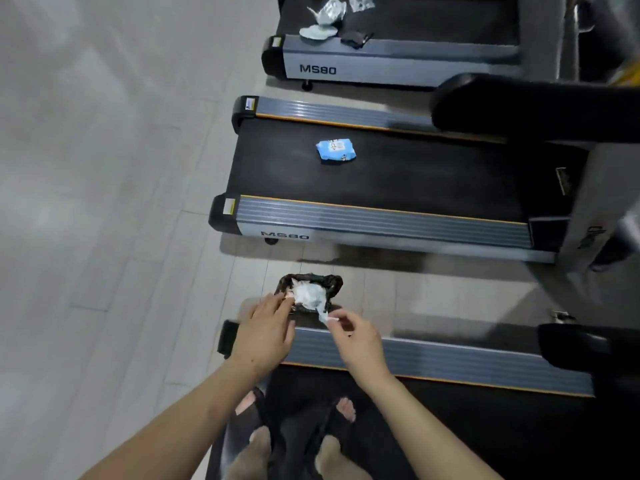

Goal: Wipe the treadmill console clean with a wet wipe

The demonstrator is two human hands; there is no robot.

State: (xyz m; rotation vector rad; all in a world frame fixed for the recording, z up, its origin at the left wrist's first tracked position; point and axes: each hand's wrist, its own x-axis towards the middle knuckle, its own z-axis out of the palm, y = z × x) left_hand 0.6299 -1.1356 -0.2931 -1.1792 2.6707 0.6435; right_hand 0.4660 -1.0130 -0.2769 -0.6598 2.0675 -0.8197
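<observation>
A crumpled white wet wipe (309, 296) hangs between my two hands, right above a small bin lined with a black bag (334, 284) on the floor. My left hand (265, 332) pinches the wipe's left edge with its fingertips. My right hand (356, 336) pinches the wipe's lower tail between thumb and forefinger. A blue pack of wet wipes (335, 150) lies on the belt of the middle treadmill (381, 216). The console is out of view.
I stand on the belt of the nearest treadmill (443, 362), feet visible below. A third treadmill (381, 60) at the top carries crumpled wrappers (323, 20). Black handrails (519, 105) jut in from the right. Pale tiled floor (104, 202) spreads to the left.
</observation>
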